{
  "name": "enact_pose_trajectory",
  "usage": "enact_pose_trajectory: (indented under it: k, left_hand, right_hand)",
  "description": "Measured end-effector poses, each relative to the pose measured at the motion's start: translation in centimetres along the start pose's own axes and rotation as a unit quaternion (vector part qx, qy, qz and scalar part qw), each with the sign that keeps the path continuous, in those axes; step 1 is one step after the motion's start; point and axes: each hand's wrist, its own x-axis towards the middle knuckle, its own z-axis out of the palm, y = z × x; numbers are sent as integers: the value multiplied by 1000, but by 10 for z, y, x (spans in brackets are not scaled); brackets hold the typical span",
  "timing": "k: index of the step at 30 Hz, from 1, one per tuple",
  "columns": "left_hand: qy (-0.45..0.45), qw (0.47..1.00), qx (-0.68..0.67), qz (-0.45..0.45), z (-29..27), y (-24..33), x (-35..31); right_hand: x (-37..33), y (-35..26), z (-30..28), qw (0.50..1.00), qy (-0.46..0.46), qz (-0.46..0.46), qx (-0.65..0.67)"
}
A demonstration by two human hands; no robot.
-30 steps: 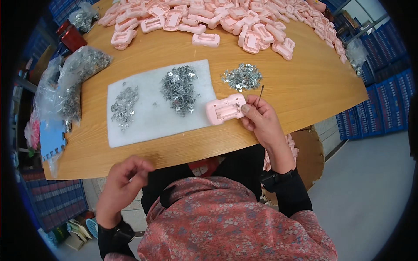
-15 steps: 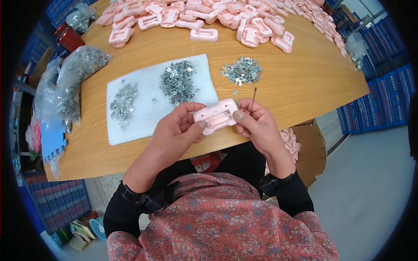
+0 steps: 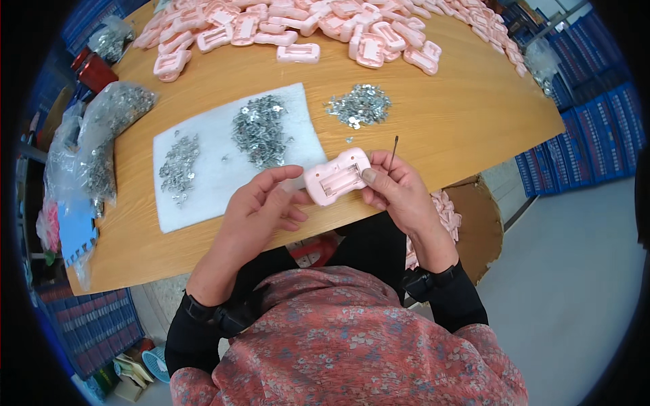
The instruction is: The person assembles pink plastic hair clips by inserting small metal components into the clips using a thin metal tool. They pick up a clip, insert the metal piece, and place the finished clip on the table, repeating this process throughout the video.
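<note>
Left hand (image 3: 252, 206) has drawn back slightly from the pink casing (image 3: 337, 177) since half a second ago, when its thumb pressed on that casing's left end; its thumb and fingers are now parted. Whether a fingertip remains in contact cannot be determined. Right hand (image 3: 399, 193) retains its grasp on the casing's right end, thumb on top, and also carries a thin dark rod (image 3: 394, 150), which points up and away between the fingers. The casing is held above the table's near edge, just beyond the lower right corner of the white mat (image 3: 220, 179), its hollow side facing up.

Two heaps of small metal parts lie on the mat: a sparse heap (image 3: 179, 169) at left and a denser heap (image 3: 261, 132) at right. A third heap (image 3: 359, 106) lies directly on the table (image 3: 460, 115). Many pink casings (image 3: 371, 51) are piled along the far side. Clear bags (image 3: 112, 128) of metal parts rest at left.
</note>
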Motion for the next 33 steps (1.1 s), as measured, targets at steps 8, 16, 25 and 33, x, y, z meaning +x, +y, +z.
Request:
enact_pose_trajectory:
  k: [8, 16, 25, 33]
  left_hand:
    - [12, 999, 41, 9, -10, -24, -3]
    - [12, 997, 75, 15, -3, -26, 4]
    - [24, 996, 75, 39, -5, -32, 4]
    - [41, 994, 100, 29, -2, -30, 1]
  right_hand:
    - [-42, -13, -49, 995, 96, -9, -5]
    - [-130, -14, -137, 970, 244, -20, 8]
    - [-129, 16, -138, 883, 92, -113, 447]
    - [-136, 42, -166, 865, 124, -103, 474]
